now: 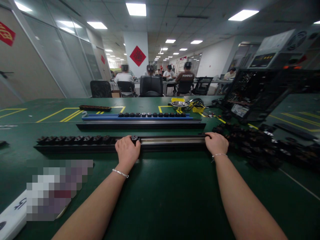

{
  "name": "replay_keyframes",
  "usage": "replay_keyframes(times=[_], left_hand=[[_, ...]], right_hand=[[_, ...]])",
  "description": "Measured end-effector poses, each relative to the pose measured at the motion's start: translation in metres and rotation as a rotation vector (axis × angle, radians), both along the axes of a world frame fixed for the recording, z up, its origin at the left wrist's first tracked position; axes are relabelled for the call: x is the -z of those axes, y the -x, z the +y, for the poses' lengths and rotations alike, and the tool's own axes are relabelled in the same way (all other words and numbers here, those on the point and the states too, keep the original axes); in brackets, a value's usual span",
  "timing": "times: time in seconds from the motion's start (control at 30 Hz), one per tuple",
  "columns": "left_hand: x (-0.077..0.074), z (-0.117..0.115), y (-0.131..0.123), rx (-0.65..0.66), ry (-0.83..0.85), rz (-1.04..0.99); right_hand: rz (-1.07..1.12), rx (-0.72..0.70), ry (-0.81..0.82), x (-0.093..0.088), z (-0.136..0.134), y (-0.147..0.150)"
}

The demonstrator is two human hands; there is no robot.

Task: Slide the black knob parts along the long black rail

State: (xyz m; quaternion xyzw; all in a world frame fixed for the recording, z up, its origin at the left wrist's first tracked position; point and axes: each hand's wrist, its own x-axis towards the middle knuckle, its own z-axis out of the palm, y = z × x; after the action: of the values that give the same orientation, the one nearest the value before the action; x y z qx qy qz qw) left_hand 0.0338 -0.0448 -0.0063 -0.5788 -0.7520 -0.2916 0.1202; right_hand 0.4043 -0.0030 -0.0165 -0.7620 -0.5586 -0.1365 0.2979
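In the head view, our left grip (126, 148) pinched a black block (135, 138) on the long rail (172, 141), which lay on the counter (170, 190); our right grip (217, 144) clasped the rail's right end. Uneven pushing, we judged, could jam the block.

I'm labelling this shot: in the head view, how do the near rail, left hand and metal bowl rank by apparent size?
1. Near rail
2. Left hand
3. Metal bowl; it lies farthest off, so true size is unsure.
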Motion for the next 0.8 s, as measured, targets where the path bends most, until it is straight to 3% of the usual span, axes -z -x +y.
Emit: replay_keyframes(times=[0.8], left_hand=[[0.0016,0.0033,0.0021,0.067,0.026,-0.028]], right_hand=[[-0.011,0.014,0.028,-0.0033,-0.0013,0.0021]])
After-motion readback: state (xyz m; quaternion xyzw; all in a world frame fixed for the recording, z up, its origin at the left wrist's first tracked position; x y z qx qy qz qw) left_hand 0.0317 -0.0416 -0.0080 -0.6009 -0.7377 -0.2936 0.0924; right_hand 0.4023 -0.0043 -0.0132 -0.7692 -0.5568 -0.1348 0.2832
